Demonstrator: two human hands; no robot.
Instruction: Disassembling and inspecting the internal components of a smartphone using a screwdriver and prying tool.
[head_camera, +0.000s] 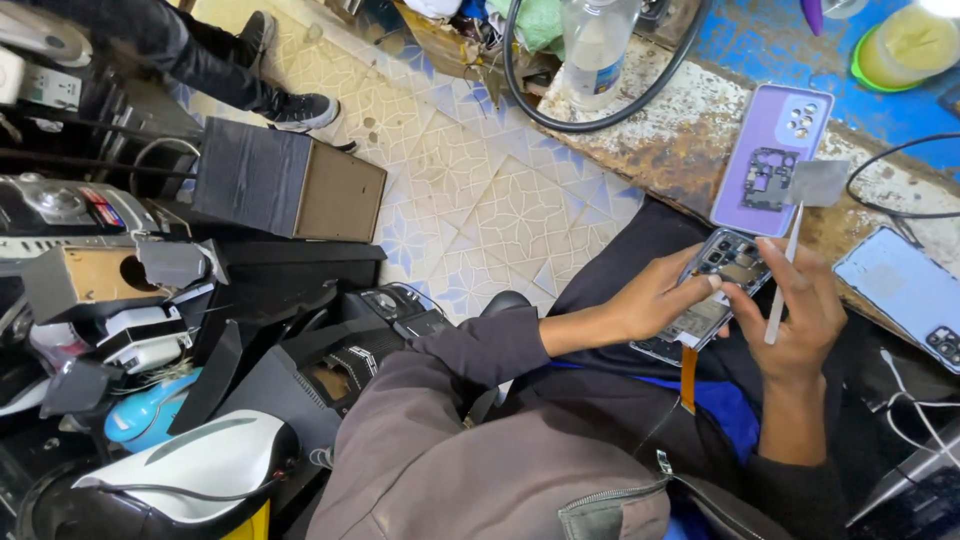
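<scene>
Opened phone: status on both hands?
Left hand grips the opened phone from its side. Right hand steadies its other edge, white tool pinched in the fingers. Purple back cover lies apart on the bench.

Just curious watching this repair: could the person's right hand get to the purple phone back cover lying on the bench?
Probably yes. The right hand sits just below the purple back cover with nothing between them, though it holds a thin white tool and touches the opened phone.
</scene>
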